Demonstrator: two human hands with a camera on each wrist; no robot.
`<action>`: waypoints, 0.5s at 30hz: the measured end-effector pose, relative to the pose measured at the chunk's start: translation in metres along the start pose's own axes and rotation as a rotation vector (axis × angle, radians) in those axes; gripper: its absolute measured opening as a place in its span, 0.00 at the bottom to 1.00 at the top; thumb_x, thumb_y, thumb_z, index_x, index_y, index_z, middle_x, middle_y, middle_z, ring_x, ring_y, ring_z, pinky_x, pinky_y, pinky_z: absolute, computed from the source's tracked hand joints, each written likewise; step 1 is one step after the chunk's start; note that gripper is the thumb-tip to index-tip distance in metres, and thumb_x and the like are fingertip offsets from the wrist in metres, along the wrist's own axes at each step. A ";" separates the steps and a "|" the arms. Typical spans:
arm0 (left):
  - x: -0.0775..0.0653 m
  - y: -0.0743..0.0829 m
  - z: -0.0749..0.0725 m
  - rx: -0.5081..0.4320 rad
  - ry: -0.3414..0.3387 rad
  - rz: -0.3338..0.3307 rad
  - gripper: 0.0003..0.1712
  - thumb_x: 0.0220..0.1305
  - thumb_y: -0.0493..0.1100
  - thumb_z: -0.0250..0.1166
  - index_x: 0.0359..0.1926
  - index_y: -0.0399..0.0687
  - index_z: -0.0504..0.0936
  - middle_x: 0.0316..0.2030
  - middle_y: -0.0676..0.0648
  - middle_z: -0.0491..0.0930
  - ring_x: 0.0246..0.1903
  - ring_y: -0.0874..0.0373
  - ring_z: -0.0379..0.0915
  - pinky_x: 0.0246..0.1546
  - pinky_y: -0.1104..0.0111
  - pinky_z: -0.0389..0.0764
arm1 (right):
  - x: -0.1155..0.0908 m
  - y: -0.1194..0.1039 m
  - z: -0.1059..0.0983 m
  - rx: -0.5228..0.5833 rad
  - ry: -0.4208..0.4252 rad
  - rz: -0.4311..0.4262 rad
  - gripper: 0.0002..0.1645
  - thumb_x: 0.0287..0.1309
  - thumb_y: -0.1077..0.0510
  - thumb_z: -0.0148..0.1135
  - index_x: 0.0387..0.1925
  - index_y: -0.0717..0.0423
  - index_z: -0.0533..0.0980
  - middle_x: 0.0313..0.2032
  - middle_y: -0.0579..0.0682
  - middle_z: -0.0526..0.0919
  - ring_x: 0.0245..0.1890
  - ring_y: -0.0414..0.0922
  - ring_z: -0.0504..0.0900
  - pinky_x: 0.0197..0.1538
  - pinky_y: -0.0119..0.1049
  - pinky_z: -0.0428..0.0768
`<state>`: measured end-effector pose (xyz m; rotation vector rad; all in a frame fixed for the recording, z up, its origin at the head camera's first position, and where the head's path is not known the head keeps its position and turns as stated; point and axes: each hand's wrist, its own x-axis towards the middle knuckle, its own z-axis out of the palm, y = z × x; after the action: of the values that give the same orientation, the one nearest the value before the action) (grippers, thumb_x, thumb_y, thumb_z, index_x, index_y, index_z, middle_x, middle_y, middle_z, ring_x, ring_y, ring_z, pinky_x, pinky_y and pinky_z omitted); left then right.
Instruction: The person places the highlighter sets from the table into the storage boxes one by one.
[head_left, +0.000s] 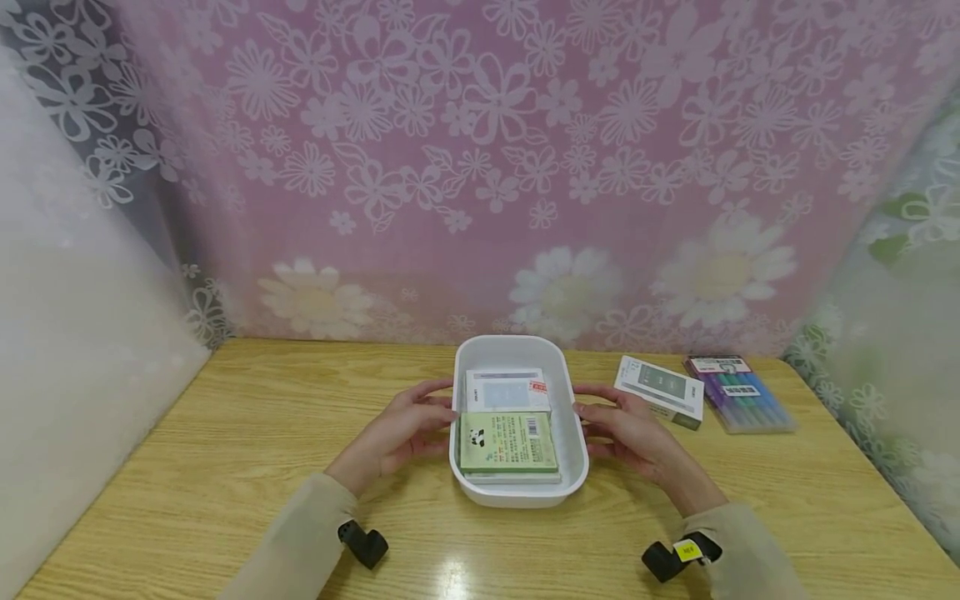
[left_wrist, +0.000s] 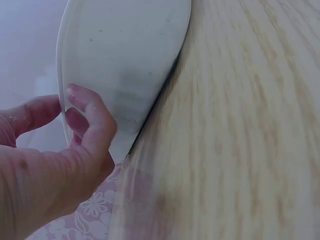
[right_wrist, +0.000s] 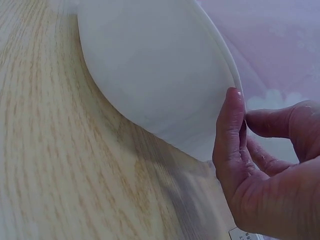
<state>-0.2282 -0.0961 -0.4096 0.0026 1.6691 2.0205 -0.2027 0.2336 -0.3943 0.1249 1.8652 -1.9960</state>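
Note:
A white plastic basket [head_left: 517, 501] with rounded corners stands on the table, long side pointing away from me. Inside it, a green pack with a panda picture [head_left: 506, 442] overlaps a white box [head_left: 504, 390] behind it; a pale edge shows under the pack. My left hand [head_left: 405, 429] holds the basket's left rim, thumb at the lip and bent fingers against the outer wall in the left wrist view. On the opposite side my right hand [head_left: 626, 429] holds the right rim, its fingertips on the wall and lip in the right wrist view.
Right of the basket, a white and grey box [head_left: 660, 390] lies at an angle near my right hand. Beside it is a clear pack of coloured pens [head_left: 741, 395]. A pink floral curtain [head_left: 450, 167] hangs behind the wooden table [head_left: 262, 425].

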 end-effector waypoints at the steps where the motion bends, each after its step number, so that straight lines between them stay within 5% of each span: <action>1: 0.001 0.000 0.000 -0.012 0.002 -0.001 0.38 0.66 0.32 0.61 0.76 0.47 0.63 0.64 0.38 0.72 0.47 0.57 0.81 0.38 0.65 0.85 | 0.000 0.000 0.000 -0.001 -0.002 -0.003 0.38 0.71 0.54 0.62 0.76 0.58 0.59 0.41 0.45 0.89 0.37 0.41 0.88 0.35 0.32 0.87; 8: 0.004 0.000 -0.002 -0.042 -0.010 0.005 0.41 0.63 0.30 0.61 0.77 0.49 0.62 0.66 0.40 0.70 0.46 0.59 0.81 0.36 0.67 0.84 | 0.000 0.000 0.000 -0.038 -0.011 -0.030 0.39 0.71 0.53 0.62 0.76 0.58 0.59 0.39 0.45 0.88 0.38 0.42 0.88 0.35 0.32 0.87; 15: 0.006 -0.003 -0.003 -0.062 -0.009 0.003 0.42 0.62 0.30 0.61 0.77 0.50 0.62 0.64 0.42 0.71 0.44 0.60 0.80 0.33 0.69 0.83 | 0.000 0.001 -0.002 -0.337 0.053 -0.135 0.35 0.72 0.50 0.61 0.74 0.56 0.64 0.43 0.51 0.86 0.38 0.44 0.88 0.36 0.37 0.88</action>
<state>-0.2335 -0.0957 -0.4149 -0.0072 1.6009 2.0709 -0.2028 0.2350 -0.3957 -0.0466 2.2665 -1.7430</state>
